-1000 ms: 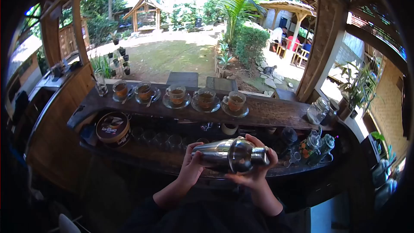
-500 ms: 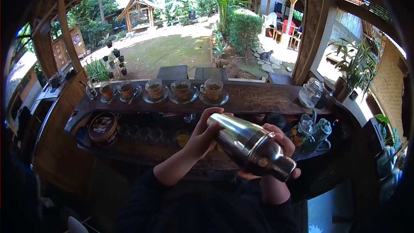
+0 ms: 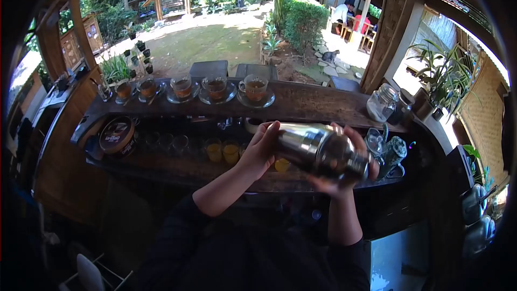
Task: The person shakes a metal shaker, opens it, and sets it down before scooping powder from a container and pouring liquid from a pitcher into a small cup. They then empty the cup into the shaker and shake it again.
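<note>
A shiny metal shaker (image 3: 315, 148) is held in the air above the near side of the counter, tilted with its capped end toward the lower right. Around its base end on the left wraps my left hand (image 3: 259, 150). My right hand (image 3: 350, 170) grips the capped end, its fingers over the top and partly blurred. Beyond the shaker, glass cups of brown drink (image 3: 255, 87) stand on saucers along the raised ledge. On the lower shelf, glasses of yellow liquid (image 3: 230, 152) sit behind and left of the shaker, some partly hidden by my left hand.
The wooden ledge (image 3: 312, 102) crosses in front, with a glass jar (image 3: 382, 102) at its right. A round tub (image 3: 117, 136) and empty glasses are on the left of the lower shelf; a patterned green vessel (image 3: 396, 151) is on the right. People sit outside in the distance.
The shaker has moved up and slightly right with both my hands, and lies nearer level. The camera view has shifted, and more of the yellow glasses shows.
</note>
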The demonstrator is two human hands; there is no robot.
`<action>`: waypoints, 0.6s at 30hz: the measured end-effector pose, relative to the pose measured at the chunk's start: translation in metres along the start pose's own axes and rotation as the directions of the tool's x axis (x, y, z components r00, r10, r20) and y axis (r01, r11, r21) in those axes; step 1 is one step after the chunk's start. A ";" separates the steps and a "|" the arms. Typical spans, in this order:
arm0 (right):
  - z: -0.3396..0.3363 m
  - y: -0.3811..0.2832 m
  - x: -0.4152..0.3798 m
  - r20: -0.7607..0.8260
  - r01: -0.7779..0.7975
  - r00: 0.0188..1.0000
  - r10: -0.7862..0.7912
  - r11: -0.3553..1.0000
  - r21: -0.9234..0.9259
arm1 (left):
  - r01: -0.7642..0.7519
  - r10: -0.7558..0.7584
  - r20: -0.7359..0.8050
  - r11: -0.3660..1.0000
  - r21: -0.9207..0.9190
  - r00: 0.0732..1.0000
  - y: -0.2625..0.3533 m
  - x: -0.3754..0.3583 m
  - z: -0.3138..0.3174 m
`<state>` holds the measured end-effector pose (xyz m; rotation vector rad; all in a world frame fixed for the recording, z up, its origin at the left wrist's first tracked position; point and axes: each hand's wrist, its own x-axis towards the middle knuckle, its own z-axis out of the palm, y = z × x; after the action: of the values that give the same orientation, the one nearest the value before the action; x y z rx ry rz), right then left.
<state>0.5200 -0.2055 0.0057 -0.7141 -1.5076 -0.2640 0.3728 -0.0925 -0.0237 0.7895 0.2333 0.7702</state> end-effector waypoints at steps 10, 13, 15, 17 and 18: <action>-0.006 -0.013 -0.003 -0.040 0.288 0.957 -0.287 0.957 0.028 | -0.120 0.121 0.133 0.993 -0.020 0.984 0.010 -0.011 0.050; -0.013 -0.014 0.005 -0.176 0.241 0.956 -0.233 0.970 0.021 | 0.015 -0.014 -0.018 0.998 0.067 1.000 -0.005 0.005 0.035; -0.019 -0.023 -0.001 -0.241 0.095 0.965 -0.104 0.994 -0.052 | 0.028 -0.026 -0.025 0.994 0.110 0.999 -0.007 0.004 0.041; -0.032 -0.048 0.005 0.023 0.130 0.991 -0.128 0.976 -0.173 | 0.030 -0.026 0.202 0.999 -0.017 0.979 0.007 -0.005 0.063; -0.024 -0.071 0.009 0.033 0.205 0.978 -0.205 0.930 -0.304 | 0.032 -0.027 0.275 0.999 -0.011 0.961 0.015 -0.003 0.070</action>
<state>0.4995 -0.2721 0.0356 -0.7998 -1.5602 -0.6682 0.3946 -0.1262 0.0351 0.8668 -0.0103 0.6249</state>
